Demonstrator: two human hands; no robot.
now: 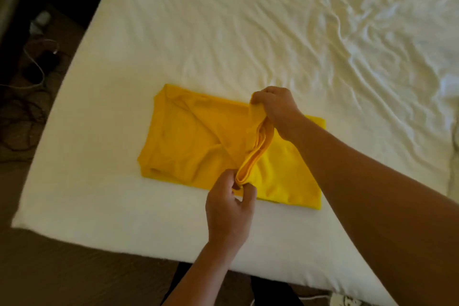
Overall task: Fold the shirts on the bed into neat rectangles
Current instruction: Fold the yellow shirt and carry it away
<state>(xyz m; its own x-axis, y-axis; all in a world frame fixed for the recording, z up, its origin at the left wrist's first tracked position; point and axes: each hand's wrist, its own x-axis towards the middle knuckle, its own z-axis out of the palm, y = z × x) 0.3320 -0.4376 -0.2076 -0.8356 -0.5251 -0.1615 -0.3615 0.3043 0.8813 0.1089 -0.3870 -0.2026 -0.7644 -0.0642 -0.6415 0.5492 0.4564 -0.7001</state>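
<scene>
Fold edge of yellow cotton shirt [198, 146] pinched at both ends, on white-sheeted bed [248, 32].
Left hand [229, 208] nearer, right hand [275, 109] farther; lifted edge apparently running between grips, unfolded part lying rightward.

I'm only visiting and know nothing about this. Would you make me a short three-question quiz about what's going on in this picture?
1. True or false: the yellow shirt lies on the white bed.
2. Which hand grips the shirt's folded edge nearer the bed's front edge: A) left hand B) right hand C) neither?
3. Fill in: on the floor left of the bed lie tangled ____.

Key: 1 true. 2 A; the right hand holds the far end of the same fold. 3 cables.
</scene>
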